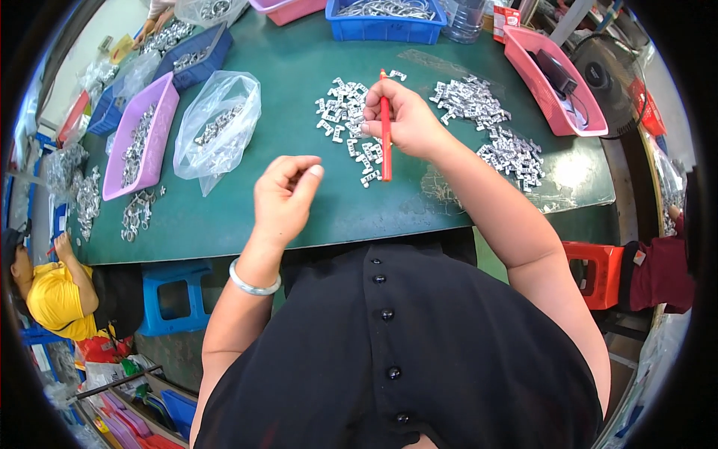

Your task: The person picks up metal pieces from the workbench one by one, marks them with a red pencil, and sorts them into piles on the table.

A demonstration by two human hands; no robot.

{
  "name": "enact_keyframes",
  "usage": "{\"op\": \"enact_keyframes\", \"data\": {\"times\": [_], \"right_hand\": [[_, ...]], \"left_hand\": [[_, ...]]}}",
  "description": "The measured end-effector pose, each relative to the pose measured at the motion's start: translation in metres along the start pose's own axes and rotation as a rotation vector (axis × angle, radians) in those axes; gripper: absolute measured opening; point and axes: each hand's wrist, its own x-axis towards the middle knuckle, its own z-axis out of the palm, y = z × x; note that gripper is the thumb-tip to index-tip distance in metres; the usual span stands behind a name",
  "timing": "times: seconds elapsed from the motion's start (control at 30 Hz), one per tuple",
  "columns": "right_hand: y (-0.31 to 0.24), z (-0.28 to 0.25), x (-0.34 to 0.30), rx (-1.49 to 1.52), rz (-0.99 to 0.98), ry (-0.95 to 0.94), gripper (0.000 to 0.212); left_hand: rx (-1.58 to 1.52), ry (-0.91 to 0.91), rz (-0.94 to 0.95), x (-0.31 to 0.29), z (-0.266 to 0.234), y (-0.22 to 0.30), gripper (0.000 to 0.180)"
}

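My right hand (404, 120) is closed round a slim red pen (386, 142), held upright over a loose pile of small silver metal pieces (348, 105). My left hand (284, 198), a pale bangle (254, 280) on its wrist, hovers above the green table (299, 112) near its front edge. Its fingers are curled toward the thumb; whether anything small is between them is hidden. Two more heaps of the silver pieces (471, 101) (512, 159) lie right of my right hand.
A clear bag of metal parts (218, 131) and a pink-purple tray (158, 142) stand at the left. Blue bins (385, 28) are at the back and far left. A pink basket (550, 97) with a black device lies at the right. People sit on both sides, near stools (176, 295).
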Motion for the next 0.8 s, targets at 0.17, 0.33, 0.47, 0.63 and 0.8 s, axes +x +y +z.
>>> {"op": "enact_keyframes", "data": {"times": [0.17,0.33,0.47,0.63,0.8], "right_hand": [[-0.024,0.019,-0.026,0.513,0.189,0.044,0.025],[-0.036,0.031,-0.045,0.626,0.211,0.159,0.023],[-0.034,0.036,-0.055,0.652,0.203,0.206,0.021],[-0.037,0.039,-0.062,0.651,0.217,0.203,0.019],[-0.038,0.037,-0.066,0.579,0.180,0.188,0.015]], "left_hand": [[-0.257,-0.088,-0.108,-0.008,0.025,0.014,0.017],[-0.408,-0.117,-0.118,-0.010,0.027,0.011,0.012],[-0.506,-0.130,-0.160,-0.014,0.029,0.018,0.013],[-0.543,-0.107,-0.192,-0.013,0.026,0.022,0.012],[-0.576,-0.152,-0.219,-0.011,0.019,0.020,0.012]]}}
